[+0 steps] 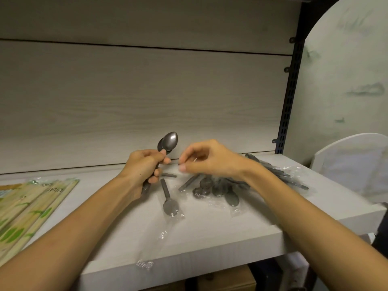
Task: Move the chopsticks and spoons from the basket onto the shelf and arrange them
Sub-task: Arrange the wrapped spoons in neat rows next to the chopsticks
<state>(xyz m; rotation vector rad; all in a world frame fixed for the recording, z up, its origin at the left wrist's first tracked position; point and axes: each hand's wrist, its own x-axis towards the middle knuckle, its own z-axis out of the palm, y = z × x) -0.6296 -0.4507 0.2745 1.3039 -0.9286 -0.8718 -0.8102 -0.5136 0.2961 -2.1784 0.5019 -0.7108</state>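
Head view: spoons [168, 143] are gripped by the handles in the left hand [144, 169]; stiff, light, slick in wrap; right hand [210, 159] pinched, contents unclear

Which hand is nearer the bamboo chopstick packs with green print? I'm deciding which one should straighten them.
Left. The left hand, gripping upright grey metal spoons, is just right of the chopstick packs; the right hand hovers farther right.
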